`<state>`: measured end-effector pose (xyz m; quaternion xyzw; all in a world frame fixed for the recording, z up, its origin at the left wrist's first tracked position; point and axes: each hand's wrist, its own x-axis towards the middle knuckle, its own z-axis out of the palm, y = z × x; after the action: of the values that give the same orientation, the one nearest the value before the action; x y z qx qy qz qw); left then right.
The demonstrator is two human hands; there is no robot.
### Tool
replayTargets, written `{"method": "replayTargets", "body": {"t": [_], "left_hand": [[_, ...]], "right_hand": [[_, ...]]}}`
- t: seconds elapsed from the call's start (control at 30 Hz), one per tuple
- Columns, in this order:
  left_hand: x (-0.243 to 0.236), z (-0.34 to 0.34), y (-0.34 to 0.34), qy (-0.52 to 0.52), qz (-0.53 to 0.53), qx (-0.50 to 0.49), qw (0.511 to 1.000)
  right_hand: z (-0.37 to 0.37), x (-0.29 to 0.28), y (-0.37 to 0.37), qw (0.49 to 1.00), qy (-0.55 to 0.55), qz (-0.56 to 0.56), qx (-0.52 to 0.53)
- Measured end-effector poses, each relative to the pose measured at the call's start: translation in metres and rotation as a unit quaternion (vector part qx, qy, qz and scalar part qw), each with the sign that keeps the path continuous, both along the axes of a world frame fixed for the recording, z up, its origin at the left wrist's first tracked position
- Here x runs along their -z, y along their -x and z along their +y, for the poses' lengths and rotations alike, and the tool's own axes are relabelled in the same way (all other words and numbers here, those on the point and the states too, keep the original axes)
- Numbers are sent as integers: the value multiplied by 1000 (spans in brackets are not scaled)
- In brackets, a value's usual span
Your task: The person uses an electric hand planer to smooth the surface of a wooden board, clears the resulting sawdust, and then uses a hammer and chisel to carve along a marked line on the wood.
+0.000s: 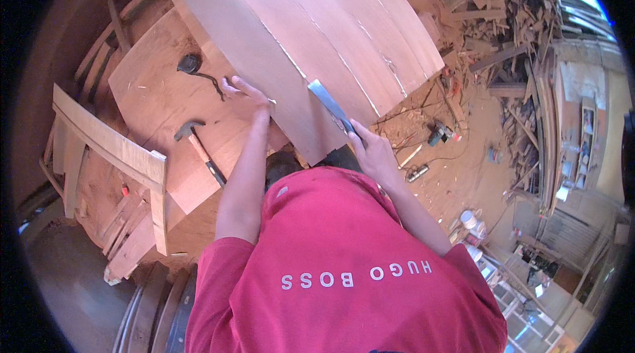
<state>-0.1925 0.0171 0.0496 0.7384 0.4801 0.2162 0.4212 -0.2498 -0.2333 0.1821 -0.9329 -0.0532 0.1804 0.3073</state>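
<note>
A wide panel of joined wooden boards [317, 16] lies in front of me, with pale, rough lines running along its seams. My right hand [374, 151] is wrapped round the dark handle of a flat-bladed chisel [324, 98]. The steel blade points away from me, its tip over or on one seam; whether it touches cannot be told. At the panel's left edge my left hand [248, 96] has its fingers apart and holds nothing. Below that hand, a hammer [198, 145] with a dark head rests on a wooden surface.
A black coiled tape or cord [190, 63] lies on the wooden sheet [149, 82] to the left. A curved wooden frame [109, 141] stands farther left. Scrap wood [493, 2] is heaped at the far right. A green power tool [438, 133] sits on the dusty floor [463, 174].
</note>
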Motion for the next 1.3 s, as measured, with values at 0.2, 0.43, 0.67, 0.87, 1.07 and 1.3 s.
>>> {"method": "replayTargets", "body": {"t": [0.2, 0.43, 0.67, 0.87, 1.07, 1.3], "left_hand": [[23, 11, -3, -47, -19, -6, 999], [30, 13, -6, -36, -37, -11, 999], [15, 16, -3, 13, -46, 11, 999], [23, 18, -8, 18, -62, 4, 998], [28, 12, -5, 36, -55, 0, 998], [22, 15, -6, 18, -60, 2, 998]], "right_hand": [[110, 36, -132, 997, -7, -46, -68], [98, 1, -118, 997, -39, -31, -64], [224, 33, -244, 995, -6, 9, -99], [338, 32, -339, 997, 11, -6, -76], [313, 18, -337, 995, 23, 27, -97], [357, 28, -362, 998, 28, 2, -58]]}}
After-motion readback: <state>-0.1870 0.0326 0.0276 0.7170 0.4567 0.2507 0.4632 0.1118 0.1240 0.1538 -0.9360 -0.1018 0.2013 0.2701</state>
